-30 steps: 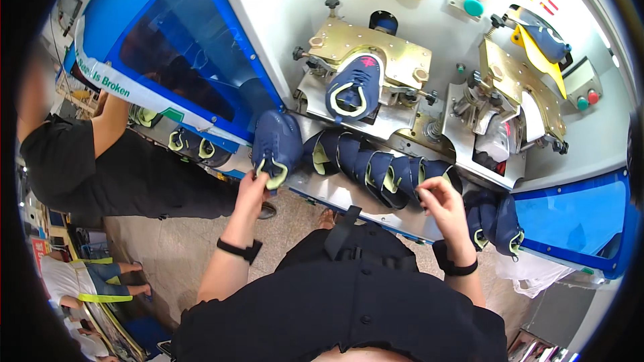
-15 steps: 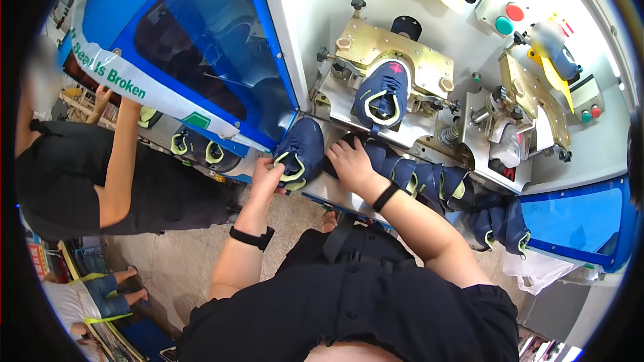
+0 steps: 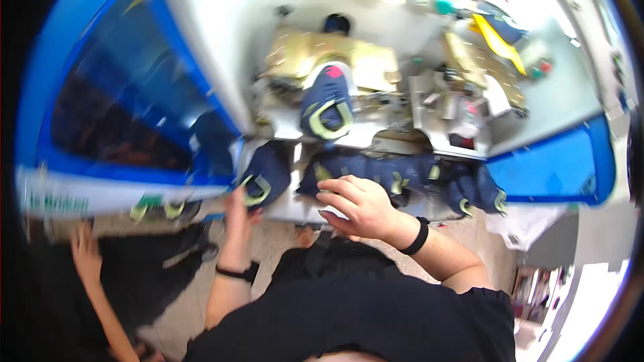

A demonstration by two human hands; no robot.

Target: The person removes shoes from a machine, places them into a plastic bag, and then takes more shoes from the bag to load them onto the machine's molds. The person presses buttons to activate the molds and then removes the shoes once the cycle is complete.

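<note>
Motion smears my left hand point(image 3: 237, 213), which stands beside the heel of a navy shoe point(image 3: 272, 166) with a light-green collar lining. Whether its fingers grip that shoe cannot be made out. My right hand point(image 3: 359, 206) is raised in front of a row of navy shoes point(image 3: 386, 171), fingers apart and nothing visible in them. Behind the row, another navy shoe point(image 3: 327, 104) with a red mark on its toe sits on the machine's metal fixture point(image 3: 372, 67), opening toward me.
A blue-framed window panel point(image 3: 121, 94) rises at the left, and a smaller blue panel point(image 3: 557, 167) stands at the right. A second fixture point(image 3: 469, 70) is at the back right. A white plastic bag point(image 3: 523, 228) hangs below. A co-worker's hand point(image 3: 86, 255) shows at lower left.
The view has swung, so the machine appears farther left. My right hand has lifted away from the shoes, back toward me. My left hand, earlier on the shoe's heel, is now blurred beside it.
</note>
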